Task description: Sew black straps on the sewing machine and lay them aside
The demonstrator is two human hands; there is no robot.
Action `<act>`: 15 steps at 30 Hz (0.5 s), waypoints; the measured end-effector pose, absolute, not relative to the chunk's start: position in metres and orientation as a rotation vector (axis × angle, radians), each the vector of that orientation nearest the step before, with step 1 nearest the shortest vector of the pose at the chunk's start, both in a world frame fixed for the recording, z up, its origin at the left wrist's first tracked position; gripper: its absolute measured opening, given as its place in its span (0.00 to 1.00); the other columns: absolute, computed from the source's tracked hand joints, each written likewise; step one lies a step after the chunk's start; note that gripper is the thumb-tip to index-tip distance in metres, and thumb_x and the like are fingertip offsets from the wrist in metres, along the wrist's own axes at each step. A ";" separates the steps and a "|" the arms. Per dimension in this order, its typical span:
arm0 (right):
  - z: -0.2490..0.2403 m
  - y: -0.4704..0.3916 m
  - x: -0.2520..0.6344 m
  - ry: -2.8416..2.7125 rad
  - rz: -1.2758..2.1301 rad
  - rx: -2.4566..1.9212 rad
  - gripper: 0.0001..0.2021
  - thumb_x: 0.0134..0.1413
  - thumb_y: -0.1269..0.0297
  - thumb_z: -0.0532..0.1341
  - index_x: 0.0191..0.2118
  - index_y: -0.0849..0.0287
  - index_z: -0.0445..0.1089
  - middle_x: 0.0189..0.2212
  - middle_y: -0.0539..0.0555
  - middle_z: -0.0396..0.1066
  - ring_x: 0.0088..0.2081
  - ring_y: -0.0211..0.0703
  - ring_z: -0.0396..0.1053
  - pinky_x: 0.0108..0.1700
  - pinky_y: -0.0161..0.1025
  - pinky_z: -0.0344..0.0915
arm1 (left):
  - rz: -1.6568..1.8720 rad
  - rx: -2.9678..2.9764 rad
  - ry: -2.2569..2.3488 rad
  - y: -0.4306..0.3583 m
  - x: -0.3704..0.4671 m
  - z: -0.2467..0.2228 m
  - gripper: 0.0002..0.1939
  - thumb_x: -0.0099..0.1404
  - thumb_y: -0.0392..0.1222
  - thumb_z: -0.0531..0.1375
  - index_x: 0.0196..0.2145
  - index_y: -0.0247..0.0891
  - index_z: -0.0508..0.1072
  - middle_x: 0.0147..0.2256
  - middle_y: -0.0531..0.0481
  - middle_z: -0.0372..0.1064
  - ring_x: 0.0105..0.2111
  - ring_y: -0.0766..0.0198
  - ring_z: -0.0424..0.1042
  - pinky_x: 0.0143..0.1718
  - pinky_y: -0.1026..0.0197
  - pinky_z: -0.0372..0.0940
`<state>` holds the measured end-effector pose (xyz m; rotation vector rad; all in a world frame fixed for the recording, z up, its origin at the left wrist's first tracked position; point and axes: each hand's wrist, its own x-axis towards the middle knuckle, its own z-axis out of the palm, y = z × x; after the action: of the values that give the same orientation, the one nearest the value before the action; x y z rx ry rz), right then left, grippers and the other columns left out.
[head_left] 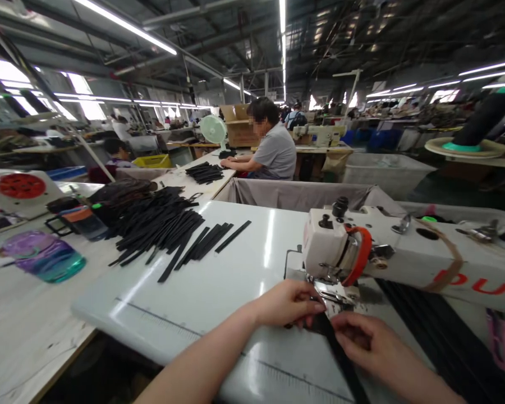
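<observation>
At the front of the machine (326, 241), just below its metal plate (330, 294), a black strip (340, 359) slants down and rightward over the table edge, out of view at the bottom. The left hand (289, 304) has its thumb and fingers closed on the strip's upper end. The right hand (364, 339) lies at the strip's right side, fingers bent and tips against its edge; whether they pinch it or only steady it, I cannot tell.

An orange ring (359, 255) circles the machine's head. Under its arm, long strips (441, 331) lie side by side, with pink scissors (500, 339) to their right. Ruler marks (160, 317) run along the near side of the white table (231, 280).

Farther left on the table, a few short strips (206, 244) lie apart from one another beside a heaped pile (160, 219). Left of the pile stand a mug (86, 223) and a purple and teal jug (44, 255).

Beyond the table is a cloth-lined bin (298, 193). Past it, a co-worker (276, 146) in grey sits with hands near another pile (205, 172), close to a pale green fan (214, 130) and a carton (240, 126).
</observation>
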<state>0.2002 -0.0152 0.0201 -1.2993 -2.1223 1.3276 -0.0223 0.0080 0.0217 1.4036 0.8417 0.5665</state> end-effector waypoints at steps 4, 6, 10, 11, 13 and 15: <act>0.015 -0.021 0.188 -2.226 1.050 -1.136 0.16 0.65 0.57 0.52 0.50 0.57 0.71 0.38 0.57 0.75 0.38 0.46 0.74 0.41 0.40 0.71 | 0.577 1.210 0.951 0.014 -0.032 0.023 0.17 0.59 0.54 0.63 0.30 0.36 0.68 0.19 0.59 0.61 0.15 0.75 0.55 0.18 0.68 0.52; 0.010 -0.021 0.188 -2.335 0.654 -0.973 0.16 0.65 0.65 0.52 0.55 0.54 0.68 0.48 0.58 0.72 0.48 0.46 0.71 0.50 0.41 0.69 | 0.572 1.181 1.020 0.016 -0.035 0.023 0.17 0.60 0.53 0.61 0.27 0.36 0.65 0.19 0.60 0.59 0.15 0.75 0.53 0.17 0.67 0.49; 0.007 -0.027 0.188 -2.590 0.032 -0.634 0.22 0.64 0.76 0.48 0.57 0.54 0.67 0.49 0.57 0.72 0.50 0.44 0.71 0.47 0.37 0.70 | 0.542 1.446 1.239 0.016 -0.030 0.020 0.13 0.66 0.44 0.55 0.25 0.37 0.65 0.18 0.58 0.60 0.16 0.71 0.56 0.21 0.65 0.53; 0.008 -0.028 0.187 -2.615 -0.088 -0.587 0.21 0.64 0.77 0.46 0.56 0.57 0.68 0.48 0.58 0.73 0.49 0.45 0.71 0.45 0.38 0.71 | 0.559 1.525 1.292 0.015 -0.027 0.019 0.12 0.66 0.42 0.54 0.25 0.37 0.67 0.19 0.57 0.61 0.18 0.69 0.58 0.24 0.64 0.55; 0.009 -0.032 0.182 -2.604 -0.260 -0.586 0.20 0.64 0.78 0.45 0.50 0.62 0.71 0.44 0.60 0.75 0.45 0.47 0.73 0.41 0.40 0.72 | 0.621 1.660 1.410 0.013 -0.022 0.018 0.08 0.66 0.38 0.54 0.29 0.37 0.70 0.21 0.55 0.64 0.23 0.66 0.63 0.29 0.62 0.59; 0.009 -0.035 0.176 -2.565 -0.349 -0.646 0.20 0.63 0.79 0.45 0.46 0.64 0.72 0.41 0.60 0.76 0.42 0.47 0.74 0.39 0.40 0.73 | 0.664 1.789 1.535 0.011 -0.020 0.017 0.07 0.66 0.35 0.54 0.39 0.37 0.71 0.24 0.54 0.67 0.26 0.63 0.66 0.33 0.61 0.61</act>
<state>0.1760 -0.0351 0.0086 -0.6465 -2.5652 -0.3493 -0.0203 0.0109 0.0168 1.7886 1.5350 0.6641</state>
